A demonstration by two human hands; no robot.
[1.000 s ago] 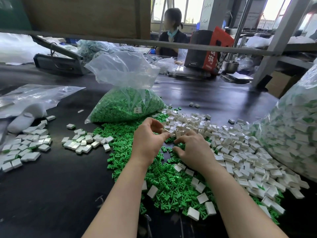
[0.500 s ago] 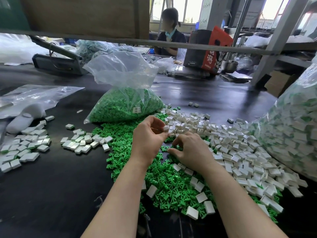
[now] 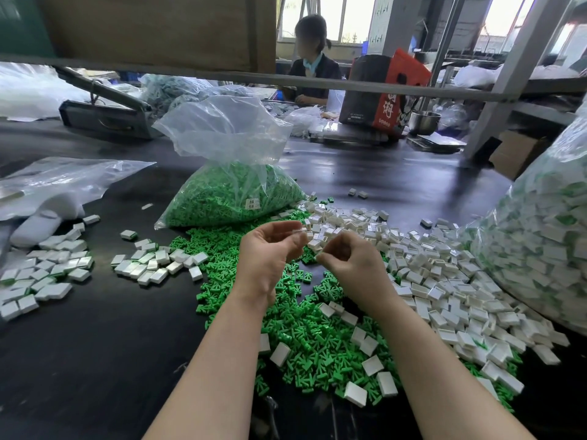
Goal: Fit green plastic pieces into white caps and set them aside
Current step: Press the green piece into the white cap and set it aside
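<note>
Both hands over green pieces (image 3: 305,338): left hand (image 3: 270,252) and right hand (image 3: 349,262) curled, contents blurred, grip unclear.

red bag (image 3: 394,100) with white Chinese characters, bag label (image 3: 253,203) illegible

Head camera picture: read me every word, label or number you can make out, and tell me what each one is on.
"湖": large white character on the red and black carton at the back of the table; the character above it is cut off.
Small white print low on the carton's black side: too small to read.
White sticker on the clear bag of green pieces: two printed lines, too blurred to read.
Nothing else carries readable text.
</note>
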